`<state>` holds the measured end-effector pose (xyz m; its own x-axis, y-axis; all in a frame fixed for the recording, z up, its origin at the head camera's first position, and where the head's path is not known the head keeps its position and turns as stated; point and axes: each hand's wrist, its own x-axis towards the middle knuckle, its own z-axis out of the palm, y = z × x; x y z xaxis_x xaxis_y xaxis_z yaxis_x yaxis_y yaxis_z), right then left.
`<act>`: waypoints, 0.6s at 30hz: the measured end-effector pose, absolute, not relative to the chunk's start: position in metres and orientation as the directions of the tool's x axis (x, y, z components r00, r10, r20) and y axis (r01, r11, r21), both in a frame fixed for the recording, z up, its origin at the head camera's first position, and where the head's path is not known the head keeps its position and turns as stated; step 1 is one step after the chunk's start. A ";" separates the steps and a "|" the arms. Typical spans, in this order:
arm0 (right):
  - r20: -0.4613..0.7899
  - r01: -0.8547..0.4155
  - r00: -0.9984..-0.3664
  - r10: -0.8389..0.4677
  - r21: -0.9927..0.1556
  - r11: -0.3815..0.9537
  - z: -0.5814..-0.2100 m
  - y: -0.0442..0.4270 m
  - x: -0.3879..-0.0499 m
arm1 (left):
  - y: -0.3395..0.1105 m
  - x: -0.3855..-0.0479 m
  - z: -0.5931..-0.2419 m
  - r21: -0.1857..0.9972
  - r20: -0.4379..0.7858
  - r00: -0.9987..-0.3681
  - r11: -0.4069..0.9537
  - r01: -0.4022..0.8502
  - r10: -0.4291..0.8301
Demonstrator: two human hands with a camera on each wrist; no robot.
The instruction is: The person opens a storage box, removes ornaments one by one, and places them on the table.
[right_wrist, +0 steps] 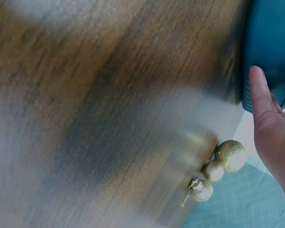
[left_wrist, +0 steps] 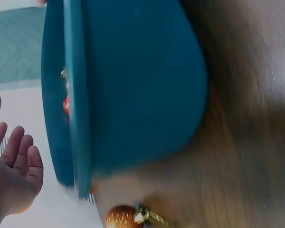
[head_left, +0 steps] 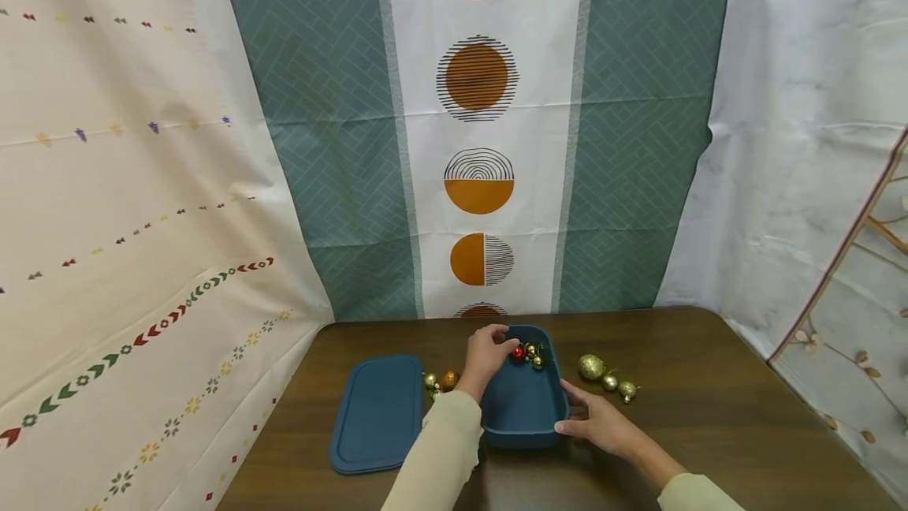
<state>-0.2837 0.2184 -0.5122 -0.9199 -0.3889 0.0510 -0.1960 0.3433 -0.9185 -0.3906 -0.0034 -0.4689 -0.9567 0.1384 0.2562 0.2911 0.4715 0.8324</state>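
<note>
A dark blue rectangular container (head_left: 524, 408) stands on the table, with a red ornament ball (head_left: 519, 354) and several small gold ornament balls (head_left: 537, 361) at its far end. Over the container's left rim reaches my left hand (head_left: 487, 356), near the red ball. The left wrist view shows that hand (left_wrist: 15, 173) with loosely bent fingers and nothing in them. My right hand (head_left: 599, 420) touches the container's outside at the near right corner. In the right wrist view its thumb (right_wrist: 259, 88) lies straight along the wall, and the other fingers are partly hidden.
A flat blue lid (head_left: 377, 414) lies left of the container. Between them are an orange ornament ball (head_left: 450, 380) and pale gold ones (head_left: 429, 380), partly behind the left arm. Three gold balls (head_left: 592, 367) lie to the right. Fabric hangs behind the wooden table (head_left: 716, 408).
</note>
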 end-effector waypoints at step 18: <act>0.029 -0.167 -0.923 -0.383 -0.928 0.332 -0.511 0.218 -0.283 | 0.039 -0.391 -0.498 0.832 0.186 -0.979 0.517 0.201 0.081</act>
